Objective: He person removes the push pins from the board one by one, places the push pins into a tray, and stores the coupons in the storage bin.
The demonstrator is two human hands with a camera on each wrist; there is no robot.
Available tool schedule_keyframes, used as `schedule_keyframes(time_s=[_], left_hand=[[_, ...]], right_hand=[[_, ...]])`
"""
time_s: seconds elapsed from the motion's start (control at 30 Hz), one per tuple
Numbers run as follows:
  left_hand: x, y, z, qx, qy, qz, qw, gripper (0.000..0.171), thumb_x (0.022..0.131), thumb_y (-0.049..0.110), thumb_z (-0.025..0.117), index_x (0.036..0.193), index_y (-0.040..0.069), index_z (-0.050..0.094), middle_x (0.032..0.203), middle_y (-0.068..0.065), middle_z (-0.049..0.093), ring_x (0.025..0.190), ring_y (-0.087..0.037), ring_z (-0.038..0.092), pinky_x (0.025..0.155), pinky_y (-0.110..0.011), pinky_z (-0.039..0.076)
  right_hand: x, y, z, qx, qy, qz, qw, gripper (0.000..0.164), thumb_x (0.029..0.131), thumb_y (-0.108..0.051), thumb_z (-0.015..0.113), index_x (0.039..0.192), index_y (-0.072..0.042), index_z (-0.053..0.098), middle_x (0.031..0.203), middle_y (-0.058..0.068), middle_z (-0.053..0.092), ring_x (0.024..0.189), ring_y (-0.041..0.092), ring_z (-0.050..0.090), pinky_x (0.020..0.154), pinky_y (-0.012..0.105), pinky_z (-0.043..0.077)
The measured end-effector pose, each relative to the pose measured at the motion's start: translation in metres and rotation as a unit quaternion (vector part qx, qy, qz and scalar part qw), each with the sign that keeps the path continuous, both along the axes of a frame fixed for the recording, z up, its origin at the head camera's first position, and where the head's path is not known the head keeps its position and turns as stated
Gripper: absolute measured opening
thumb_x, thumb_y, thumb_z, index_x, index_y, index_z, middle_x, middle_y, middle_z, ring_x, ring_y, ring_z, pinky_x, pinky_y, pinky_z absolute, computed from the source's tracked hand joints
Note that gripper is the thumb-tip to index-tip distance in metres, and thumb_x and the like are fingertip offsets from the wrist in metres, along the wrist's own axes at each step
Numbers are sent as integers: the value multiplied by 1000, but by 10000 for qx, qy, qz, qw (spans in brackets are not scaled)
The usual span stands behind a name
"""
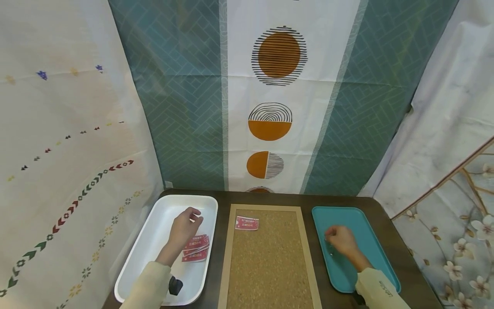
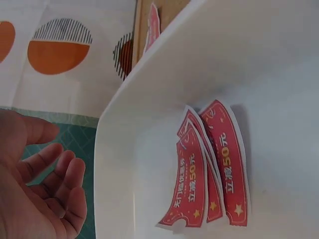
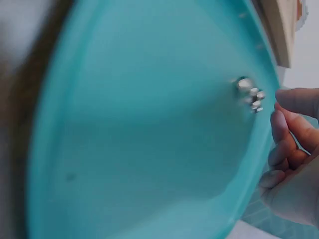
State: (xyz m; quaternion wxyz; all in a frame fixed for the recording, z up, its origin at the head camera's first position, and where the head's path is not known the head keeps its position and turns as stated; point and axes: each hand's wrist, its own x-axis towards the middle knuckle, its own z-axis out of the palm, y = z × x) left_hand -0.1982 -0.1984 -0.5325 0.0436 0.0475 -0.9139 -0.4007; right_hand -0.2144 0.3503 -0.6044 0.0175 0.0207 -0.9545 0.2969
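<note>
My left hand (image 1: 183, 229) is over the white tray (image 1: 208, 206), its fingers loosely bent and nothing between them. Beside it in the tray, several red coupons (image 2: 234, 169) with white edges lie overlapping. My right hand (image 1: 341, 240) is low over the teal tray (image 1: 349, 214). In the right wrist view its thumb (image 3: 296, 101) and fingertips come close together right beside a small cluster of shiny metal pieces (image 3: 251, 92), blurred. I cannot tell whether the fingertips hold one of them.
Between the trays lies a cork board (image 1: 270, 262) with a wooden frame. One red coupon (image 1: 247, 223) is at its upper left. Everything stands on a dark brown table (image 1: 301, 198), with patterned curtains (image 1: 185, 107) behind. A black object (image 1: 175, 285) shows near my left cuff.
</note>
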Motion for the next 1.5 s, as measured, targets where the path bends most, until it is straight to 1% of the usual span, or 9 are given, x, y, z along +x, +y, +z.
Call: schedule_keyframes(time_s=[0.13,0.27,0.47,0.73,0.9,1.03,1.23,1.4,1.5], left_hand=[[-4,10,2,87,110,-10,9999,26,100,17,71,122,3,67,103,-13,71,84,-22,64,72,-35,54],[-9,23,2,143,191,-77,9997,25,100,18,71,120,5,68,102,-12,71,82,-22,64,71,-34,53],[-15,39,-1,274,236,-165,9992,23,99,16,72,119,6,68,101,-11,72,80,-19,64,68,-32,51],[-19,54,-4,634,270,-344,9970,22,100,15,69,120,4,68,103,-13,71,80,-20,65,67,-32,53],[-21,62,-8,587,276,-415,9970,18,101,15,68,117,6,69,102,-11,70,80,-19,64,66,-30,53],[-24,68,-7,533,424,-496,9964,17,100,12,69,115,4,69,99,-10,71,81,-19,64,67,-30,53],[-29,77,-4,452,515,-619,9957,17,99,10,71,114,3,70,98,-10,71,86,-21,67,72,-35,56],[-33,84,-4,390,420,-766,9954,22,99,10,70,119,1,69,107,-13,73,98,-28,70,83,-43,60],[-33,86,-5,371,475,-770,9952,22,99,7,70,119,-1,69,112,-17,73,105,-33,71,90,-49,59]], right_hand=[[-7,-15,10,55,136,-127,9998,9,87,-8,73,93,-4,78,83,4,73,73,16,61,66,38,50],[-14,-36,19,-103,338,85,9993,9,88,-9,76,95,-5,79,81,2,72,69,15,58,63,35,47],[-22,-64,25,-252,473,321,9980,6,89,-9,78,94,-6,78,80,1,68,72,14,57,67,35,46],[-31,-98,29,-548,361,488,9967,6,91,-5,74,95,-4,79,84,1,73,74,14,60,70,34,51],[-36,-114,28,-618,298,577,9960,5,90,-10,79,89,-5,79,77,-2,70,70,13,57,64,32,48],[-40,-126,26,-608,277,655,9956,8,91,-11,79,88,-4,79,77,-3,71,71,11,59,66,31,50],[-46,-139,23,-509,416,829,9944,6,91,-6,77,92,0,79,79,-1,73,73,12,61,69,34,54],[-52,-150,22,-757,398,1002,9913,4,91,-2,76,89,0,78,77,0,70,71,11,57,66,30,50],[-55,-159,23,-845,445,1058,9898,4,90,-3,76,87,-1,78,76,0,70,69,10,55,64,29,49]])
